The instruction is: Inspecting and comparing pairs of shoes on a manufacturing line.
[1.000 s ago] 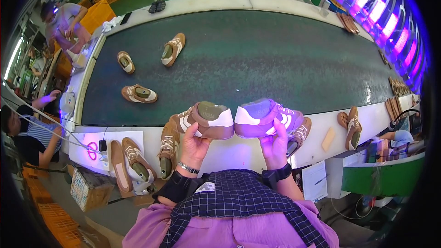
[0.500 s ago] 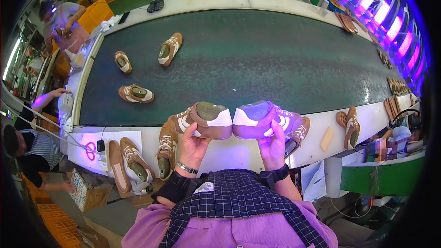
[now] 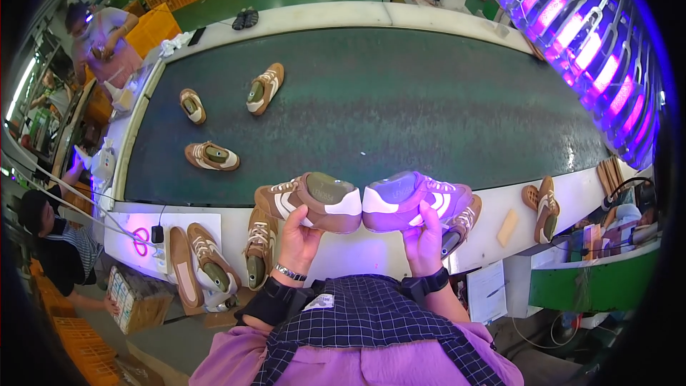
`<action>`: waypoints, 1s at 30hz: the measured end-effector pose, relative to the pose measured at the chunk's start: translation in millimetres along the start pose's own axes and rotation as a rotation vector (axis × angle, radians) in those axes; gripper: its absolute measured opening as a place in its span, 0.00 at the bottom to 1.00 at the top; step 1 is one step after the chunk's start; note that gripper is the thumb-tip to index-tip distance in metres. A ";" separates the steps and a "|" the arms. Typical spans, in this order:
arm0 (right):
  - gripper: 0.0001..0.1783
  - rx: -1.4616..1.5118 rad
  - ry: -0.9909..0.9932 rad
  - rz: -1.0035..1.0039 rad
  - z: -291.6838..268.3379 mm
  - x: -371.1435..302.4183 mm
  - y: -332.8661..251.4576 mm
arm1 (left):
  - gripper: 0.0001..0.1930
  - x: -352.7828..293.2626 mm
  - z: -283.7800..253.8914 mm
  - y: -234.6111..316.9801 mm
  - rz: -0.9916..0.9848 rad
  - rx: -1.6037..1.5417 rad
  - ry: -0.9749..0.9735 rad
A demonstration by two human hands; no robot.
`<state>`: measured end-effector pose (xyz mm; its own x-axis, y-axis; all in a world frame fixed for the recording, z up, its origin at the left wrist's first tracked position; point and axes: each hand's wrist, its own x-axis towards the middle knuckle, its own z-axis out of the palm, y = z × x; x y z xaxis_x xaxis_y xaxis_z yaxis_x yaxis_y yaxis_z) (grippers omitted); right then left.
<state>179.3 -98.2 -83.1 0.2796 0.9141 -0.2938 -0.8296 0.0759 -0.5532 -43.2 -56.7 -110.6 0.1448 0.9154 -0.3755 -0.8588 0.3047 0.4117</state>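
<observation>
My left hand (image 3: 299, 243) grips a brown sneaker (image 3: 296, 198) with white stripes and a white heel patch. A matching sneaker (image 3: 429, 196), tinted violet by the light, is in my right hand (image 3: 423, 243). Both are held sideways, heel to heel, over the near edge of the dark green belt (image 3: 400, 107), their toes pointing outward. Green shoe lasts fill their openings. Close beside my left hand another brown sneaker (image 3: 259, 246) lies on the white ledge. One more sneaker (image 3: 461, 225) is partly hidden behind my right hand's shoe.
Several sneakers (image 3: 266, 88) rest on the belt's left part. On the left ledge are a sneaker (image 3: 212, 261), an insole-like piece (image 3: 184, 263) and pink-handled scissors (image 3: 141, 241). A glowing violet lamp rack (image 3: 586, 50) hangs upper right. A tan block (image 3: 507, 227) lies right. Co-workers (image 3: 64, 243) work left.
My view has tilted slightly upward, so the belt and ledge sit lower and the lamp rack looks larger. Both sneakers stay held heel to heel. The lower-left co-worker has shifted.
</observation>
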 end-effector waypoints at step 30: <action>0.23 -0.115 -0.014 0.180 -66.4 13.5 14.1 | 0.24 20.4 -127.4 -32.3 -0.611 0.648 0.010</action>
<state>203.5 -111.2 -146.6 0.1248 0.9142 -0.3855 -0.8044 -0.1342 -0.5787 -75.0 -81.4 -237.3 0.4794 0.5429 -0.6895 -0.1862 0.8307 0.5247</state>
